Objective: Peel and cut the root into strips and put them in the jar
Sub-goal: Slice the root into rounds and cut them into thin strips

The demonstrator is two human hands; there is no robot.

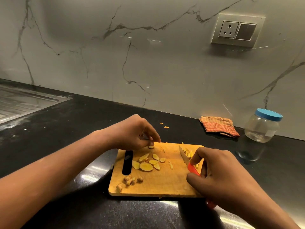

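Gripping the knife (192, 169) by its red handle, the R hand (219, 174) sits over the near-right corner of the board (158, 185). Its fingers (198, 154) curl round the handle, thumb on the near side. Blade points far-left, low over the board's right part, tip toward the far edge; can't tell if the edge touches the wood. Board is wood, flat on the black table (66, 129), w/ a dark slot at its left end.

Near-left on the board: a few knobbly root ends (129, 180) w/ skin on, in a loose bunch. Mid-board, just right of the slot: pale yellow slices (146, 166), flat, some overlapping, one thin bit off to their right. Far-right on the board, just beside the blade & partly behind the R index: a small heap of strips (189, 153).

L hand (132, 133) reaches in from the left to the board's far-left edge, fingers bunched & bent down, tips right at one small piece (151, 147). Can't tell if they pinch it or only touch.

Beyond the board, 2 small orange bits (166, 127) lie on the table. Further right, a folded orange striped cloth (219, 126) lies near the wall (148, 63). Right of it is the jar (260, 129): clear, upright, blue lid (269, 114) on, well apart from the board. Far left, a steel sink (24, 101) drainer is set in the table. Wall is marble-look, w/ a socket (228, 29) & switch plate up right.
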